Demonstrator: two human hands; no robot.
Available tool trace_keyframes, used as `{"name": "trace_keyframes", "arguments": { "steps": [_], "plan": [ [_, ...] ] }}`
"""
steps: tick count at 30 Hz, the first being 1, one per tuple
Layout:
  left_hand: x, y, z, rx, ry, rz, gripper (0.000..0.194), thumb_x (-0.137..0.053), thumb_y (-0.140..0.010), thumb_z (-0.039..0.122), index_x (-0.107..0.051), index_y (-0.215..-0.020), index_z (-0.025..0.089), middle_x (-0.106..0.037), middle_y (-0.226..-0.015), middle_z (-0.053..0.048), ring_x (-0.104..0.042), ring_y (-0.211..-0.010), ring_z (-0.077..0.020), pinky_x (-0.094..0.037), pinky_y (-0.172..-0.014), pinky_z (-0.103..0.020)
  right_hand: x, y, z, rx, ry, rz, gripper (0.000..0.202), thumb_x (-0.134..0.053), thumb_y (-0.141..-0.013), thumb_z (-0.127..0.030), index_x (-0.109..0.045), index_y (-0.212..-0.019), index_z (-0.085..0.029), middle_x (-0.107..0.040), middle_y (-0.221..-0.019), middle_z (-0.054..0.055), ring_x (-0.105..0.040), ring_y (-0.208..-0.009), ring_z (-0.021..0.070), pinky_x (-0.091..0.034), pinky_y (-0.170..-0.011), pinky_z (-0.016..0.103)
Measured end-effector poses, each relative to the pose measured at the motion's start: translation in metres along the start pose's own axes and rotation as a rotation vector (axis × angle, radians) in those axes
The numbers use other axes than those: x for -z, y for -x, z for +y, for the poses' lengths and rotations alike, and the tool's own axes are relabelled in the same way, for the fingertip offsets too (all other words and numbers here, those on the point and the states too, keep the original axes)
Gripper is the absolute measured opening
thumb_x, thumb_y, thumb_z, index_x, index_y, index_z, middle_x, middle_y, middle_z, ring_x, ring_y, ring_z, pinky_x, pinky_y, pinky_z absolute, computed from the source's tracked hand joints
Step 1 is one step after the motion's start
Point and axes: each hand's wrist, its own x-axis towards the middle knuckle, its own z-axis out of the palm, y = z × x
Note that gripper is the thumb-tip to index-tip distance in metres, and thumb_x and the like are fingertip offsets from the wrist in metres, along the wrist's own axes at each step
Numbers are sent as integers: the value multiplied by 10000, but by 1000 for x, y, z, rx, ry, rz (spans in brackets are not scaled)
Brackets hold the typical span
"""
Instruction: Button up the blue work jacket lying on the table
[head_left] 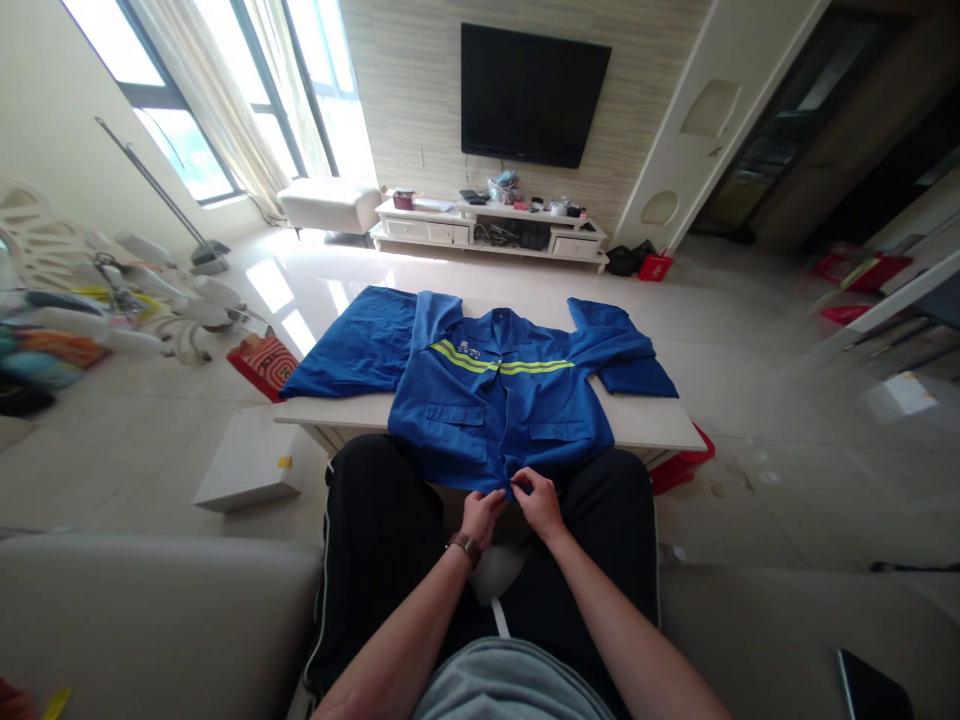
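Observation:
A blue work jacket (480,400) with yellow-green chest stripes lies front side up across the low table, its lower hem hanging over the edge towards me. At the bottom of its front opening, my left hand (484,515) pinches the hem; a brown watch is on that wrist. Close beside it, my right hand (537,500) has its fingers closed on the other front edge at the same lower corner. Any button between the fingertips is too small to make out. Folded blue cloth (352,345) lies under the jacket's sleeve on the left, and more blue cloth (637,365) shows on the right.
The white table (345,411) stands just past my knees. A white box (251,460) is on the floor to the left, near a red patterned bag (266,365). A red container (682,462) stands by the table's right end. A dark phone-like object (874,685) lies on the sofa.

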Motion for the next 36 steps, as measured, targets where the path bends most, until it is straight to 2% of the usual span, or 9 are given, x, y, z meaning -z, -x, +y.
{"name": "trace_keyframes", "arguments": {
  "steps": [4,8,13,15,19,23,31,33,36],
  "plan": [
    [0,1,1,28,29,-31,325,-926,-555,206,-680,-744,109,-742,-822,-110,-719,-821,-204,-591,-887,-351,1,1,-1,-1,-30,-9,128,-586,-840,-292,-699,-838,-230,-717,-819,29,-658,-785,207,-498,-782,319],
    [1,-1,-1,39,53,-44,293,-904,-562,171,-685,-746,112,-745,-822,-103,-715,-812,-196,-594,-899,-356,1,-2,5,-62,-71,8,122,-619,-820,-324,-681,-827,-218,-706,-788,21,-654,-753,196,-501,-733,301],
    [1,-3,-3,27,78,-63,221,-826,-537,117,-621,-619,138,-705,-701,-48,-692,-761,-174,-590,-912,-371,0,-5,14,-114,-100,17,153,-656,-791,-357,-670,-823,-208,-705,-793,23,-656,-763,196,-498,-722,297],
    [0,-3,-3,20,72,-85,205,-816,-524,116,-653,-647,127,-726,-754,-67,-700,-801,-190,-583,-922,-376,0,-6,17,-123,-100,18,162,-662,-785,-360,-675,-837,-208,-714,-822,29,-662,-794,202,-493,-733,299],
    [-2,-1,-3,-1,38,-109,306,-872,-534,171,-727,-794,99,-757,-893,-121,-711,-905,-224,-565,-938,-362,0,-6,19,-130,-86,10,170,-674,-777,-366,-681,-837,-207,-719,-837,32,-661,-811,206,-484,-734,300],
    [-3,0,-4,-24,8,-94,390,-932,-498,229,-719,-798,100,-752,-855,-116,-713,-886,-226,-565,-891,-343,-2,-5,20,-122,-74,-3,175,-664,-784,-375,-675,-835,-208,-714,-830,34,-652,-808,209,-484,-733,305],
    [-4,-4,-8,-62,-17,-50,378,-931,-467,219,-681,-729,107,-714,-714,-58,-641,-668,-134,-518,-696,-254,-5,-1,12,-78,-49,11,83,-599,-798,-281,-533,-787,-233,-693,-829,8,-622,-713,171,-480,-679,276],
    [-4,-4,-7,-69,-15,-50,353,-913,-477,213,-679,-719,107,-710,-708,-53,-626,-654,-124,-504,-680,-246,-4,1,7,-41,-35,-2,42,-557,-762,-201,-530,-770,-232,-698,-922,22,-627,-769,173,-480,-695,273],
    [-4,-5,-6,-79,-13,-46,316,-883,-491,204,-675,-709,107,-700,-696,-42,-612,-640,-119,-489,-664,-242,-2,4,-1,53,4,-65,182,-515,-674,-111,-579,-797,-230,-659,-1065,43,-625,-973,202,-488,-767,277]
  ]
}}
